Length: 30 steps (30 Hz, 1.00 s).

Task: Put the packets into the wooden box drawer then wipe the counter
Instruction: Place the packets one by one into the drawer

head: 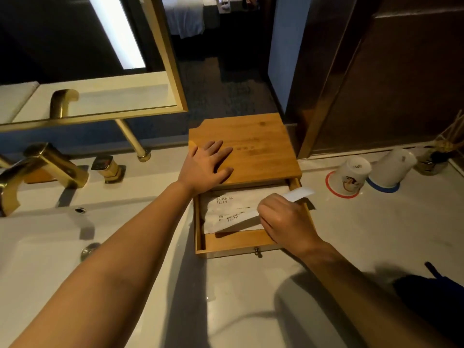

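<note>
A wooden box stands on the pale counter, its drawer pulled out toward me. My left hand lies flat on the box lid, fingers spread. My right hand hovers over the drawer's right side and grips a white packet that tilts down into the drawer. Inside the drawer lie white packets printed "BRUSHING TEETH", one partly over the other.
A white sink basin with gold taps lies left of the box. Two upturned cups and a reed diffuser stand at the right back. A dark blue cloth rests at the counter's right edge.
</note>
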Each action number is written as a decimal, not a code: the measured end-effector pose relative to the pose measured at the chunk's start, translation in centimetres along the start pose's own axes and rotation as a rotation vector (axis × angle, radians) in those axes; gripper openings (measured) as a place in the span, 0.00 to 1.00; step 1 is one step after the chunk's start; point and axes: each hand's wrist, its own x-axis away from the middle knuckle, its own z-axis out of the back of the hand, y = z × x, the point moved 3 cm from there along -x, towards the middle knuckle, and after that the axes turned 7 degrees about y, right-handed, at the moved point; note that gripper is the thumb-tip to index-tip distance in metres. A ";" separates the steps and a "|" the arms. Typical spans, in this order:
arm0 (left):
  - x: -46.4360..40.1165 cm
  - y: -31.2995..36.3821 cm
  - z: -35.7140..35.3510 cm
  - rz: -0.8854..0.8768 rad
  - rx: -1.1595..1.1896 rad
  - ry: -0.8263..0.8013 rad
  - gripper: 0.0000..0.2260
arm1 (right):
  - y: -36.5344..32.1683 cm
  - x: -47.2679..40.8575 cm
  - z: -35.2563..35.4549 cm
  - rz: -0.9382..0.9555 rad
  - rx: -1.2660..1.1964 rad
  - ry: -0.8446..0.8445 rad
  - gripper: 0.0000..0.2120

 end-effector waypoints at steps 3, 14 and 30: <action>-0.1 -0.1 0.0 -0.001 0.011 0.011 0.26 | -0.9 0.4 -0.8 -0.014 -0.030 -0.043 0.09; -0.1 -0.4 -0.2 -0.012 0.036 0.020 0.26 | -2.5 2.2 -1.9 -0.383 -0.171 -0.405 0.18; 0.0 -0.4 -0.3 -0.011 0.043 0.018 0.27 | -3.3 2.4 -0.8 -0.393 0.086 -0.601 0.37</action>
